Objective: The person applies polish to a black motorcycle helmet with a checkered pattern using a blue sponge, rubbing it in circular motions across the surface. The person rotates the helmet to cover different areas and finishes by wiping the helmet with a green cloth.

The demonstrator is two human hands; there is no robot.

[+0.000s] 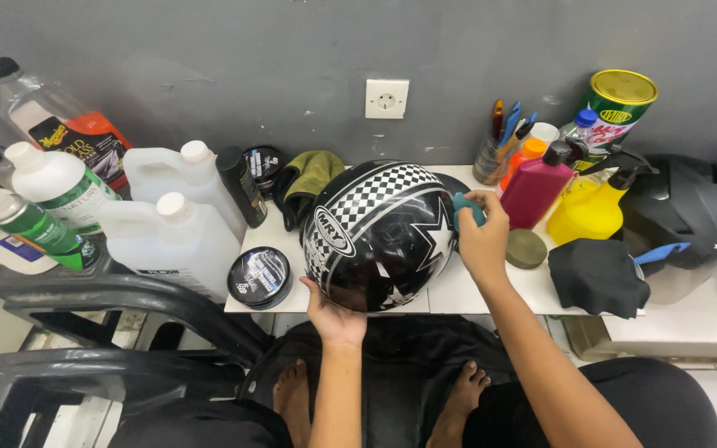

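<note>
A black helmet (379, 232) with white checks and stars rests on a small white table (491, 290). My left hand (335, 317) holds its near lower edge from below. My right hand (483, 236) presses a small teal cloth (466, 207) against the helmet's right side, fingers closed on the cloth.
Left of the helmet stand white jugs (172, 236), several bottles, a black round tin (260, 278) and a green rag (309, 178). To the right are a magenta spray bottle (534, 187), a yellow spray bottle (595, 203), a round green pad (526, 249), a black cloth (597, 278) and a dark helmet (695, 211).
</note>
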